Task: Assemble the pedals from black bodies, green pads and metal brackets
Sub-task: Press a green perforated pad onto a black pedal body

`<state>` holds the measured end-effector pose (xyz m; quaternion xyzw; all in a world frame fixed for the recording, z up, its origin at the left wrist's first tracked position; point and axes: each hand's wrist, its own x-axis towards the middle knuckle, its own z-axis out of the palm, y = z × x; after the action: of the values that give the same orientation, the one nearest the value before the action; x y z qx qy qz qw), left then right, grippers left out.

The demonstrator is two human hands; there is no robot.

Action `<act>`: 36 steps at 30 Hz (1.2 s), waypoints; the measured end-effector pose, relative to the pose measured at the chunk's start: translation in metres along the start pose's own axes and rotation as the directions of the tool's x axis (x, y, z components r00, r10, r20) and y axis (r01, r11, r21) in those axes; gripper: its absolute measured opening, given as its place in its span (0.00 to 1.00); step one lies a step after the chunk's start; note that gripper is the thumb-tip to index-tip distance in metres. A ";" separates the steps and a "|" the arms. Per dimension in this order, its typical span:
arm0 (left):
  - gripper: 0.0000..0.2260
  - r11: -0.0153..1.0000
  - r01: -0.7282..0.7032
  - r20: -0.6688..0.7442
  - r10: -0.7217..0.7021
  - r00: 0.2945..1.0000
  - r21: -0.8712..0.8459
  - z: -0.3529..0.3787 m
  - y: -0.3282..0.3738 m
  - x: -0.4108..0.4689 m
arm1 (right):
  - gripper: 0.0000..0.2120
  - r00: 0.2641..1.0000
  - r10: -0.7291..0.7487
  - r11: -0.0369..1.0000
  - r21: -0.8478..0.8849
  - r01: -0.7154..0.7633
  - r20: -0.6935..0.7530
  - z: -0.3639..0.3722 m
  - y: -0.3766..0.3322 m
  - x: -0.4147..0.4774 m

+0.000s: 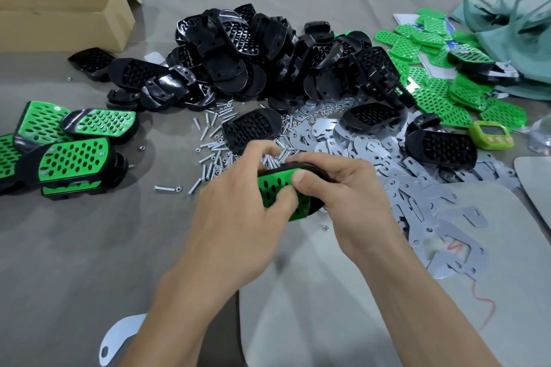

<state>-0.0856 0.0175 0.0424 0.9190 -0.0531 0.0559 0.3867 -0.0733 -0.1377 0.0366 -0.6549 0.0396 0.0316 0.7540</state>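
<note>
Both hands hold one pedal (281, 188) above the table's middle: a black body with a perforated green pad on top. My left hand (238, 205) grips its near left end, fingers curled over the pad. My right hand (337, 188) clasps the right side, thumb pressing on the pad's upper edge. Much of the pedal is hidden by my fingers. A big heap of black bodies (268, 53) lies behind. Loose green pads (441, 68) spread at the far right. Flat metal brackets (417, 188) are scattered to the right. Several finished pedals (71, 155) lie at the left.
Loose screws and nuts (214, 143) lie just beyond my hands. An open cardboard box (59, 15) stands at the far left. A green timer (492, 134) sits at the right, a teal bag (512, 24) behind it. One bracket (119, 334) lies near my left forearm.
</note>
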 end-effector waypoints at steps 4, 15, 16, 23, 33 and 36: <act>0.12 0.990 -0.005 -0.050 -0.003 0.999 -0.143 -0.001 -0.001 -0.002 | 0.09 0.994 -0.052 0.988 -0.141 0.065 0.093 -0.008 -0.006 -0.001; 0.14 0.888 0.011 -0.196 -0.113 0.974 -0.460 0.005 0.001 -0.005 | 0.22 0.955 -0.068 0.932 -0.323 0.165 0.290 -0.012 -0.019 -0.015; 0.14 0.873 0.011 -0.202 -0.126 0.971 -0.488 0.006 0.000 -0.006 | 0.21 0.956 -0.069 0.937 -0.311 0.160 0.286 -0.011 -0.019 -0.015; 0.11 0.839 0.067 -0.204 -0.208 0.956 -0.540 0.021 -0.003 -0.005 | 0.17 0.992 -0.019 0.939 -0.337 0.059 0.121 -0.007 -0.002 -0.010; 0.08 0.741 0.257 -0.040 -0.357 0.933 -0.620 0.023 0.001 0.014 | 0.17 0.986 0.125 0.988 -0.108 -0.113 0.106 -0.008 -0.005 0.002; 0.06 0.546 0.303 0.006 -0.478 0.878 -0.782 0.017 0.008 0.019 | 0.19 0.967 0.150 0.969 0.163 -0.186 0.208 -0.011 -0.009 -0.001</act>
<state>-0.0667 -0.0010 0.0385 0.6454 0.1759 0.0358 0.7425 -0.0741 -0.1501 0.0437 -0.5717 0.0242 0.1555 0.8052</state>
